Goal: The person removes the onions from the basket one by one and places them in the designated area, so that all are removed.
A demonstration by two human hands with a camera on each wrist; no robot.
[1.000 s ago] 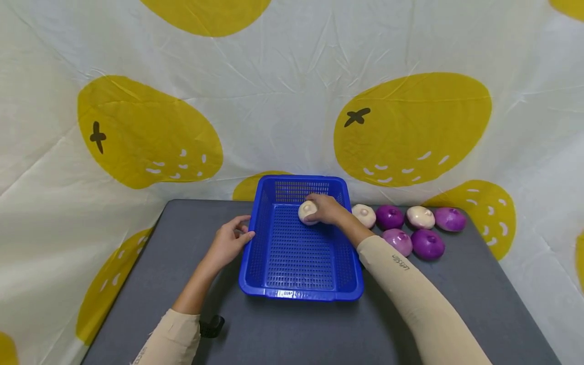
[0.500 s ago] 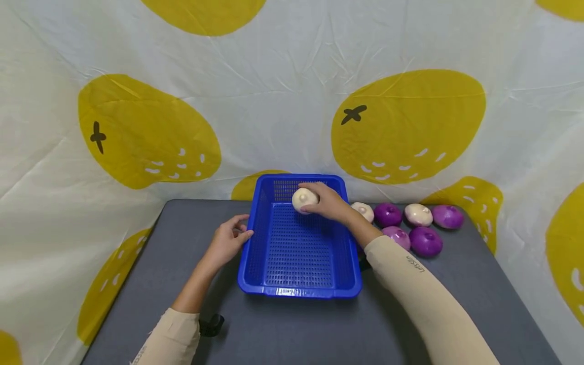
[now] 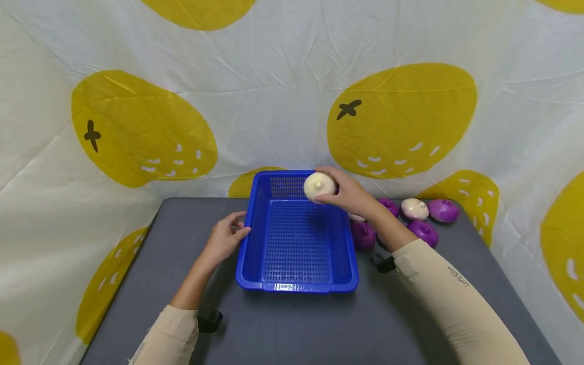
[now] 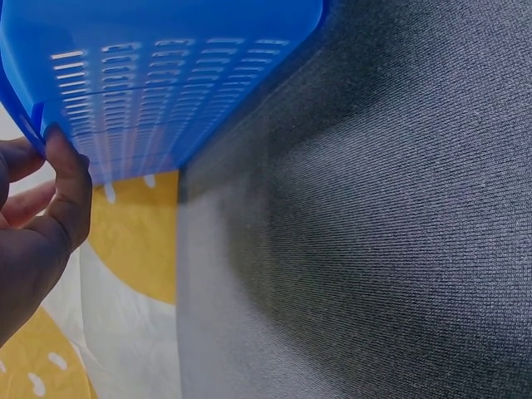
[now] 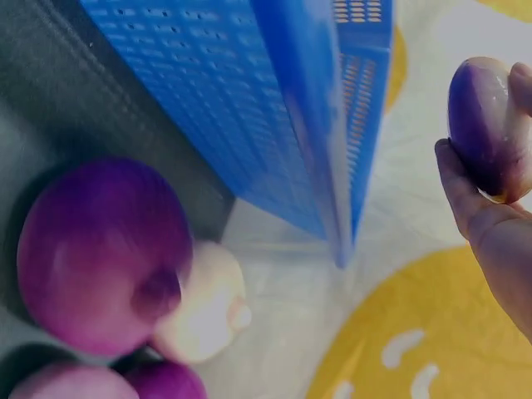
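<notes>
A blue perforated plastic basket (image 3: 296, 287) stands on the dark grey table. My left hand (image 3: 223, 238) grips its left rim; in the left wrist view the fingers (image 4: 71, 187) bend at the rim's edge. Above the basket's back right part, my right hand (image 3: 350, 193) holds an onion (image 3: 318, 186) between thumb and fingers. This onion looks pale in the head view, while the right wrist view shows purple on one side of the held onion (image 5: 482, 125). Inside the basket I see only its bare slotted floor.
Right of the basket lie several purple and white onions, among them a white onion (image 3: 414, 209) and purple onions (image 3: 444, 210); my right forearm partly covers the group. Behind the table (image 3: 292, 329) hangs a white cloth (image 3: 274, 126) with yellow fruit prints.
My right hand has lifted the onion up from low in the basket, first slightly left, then right toward the back right rim. The left hand has stayed at the left rim.
</notes>
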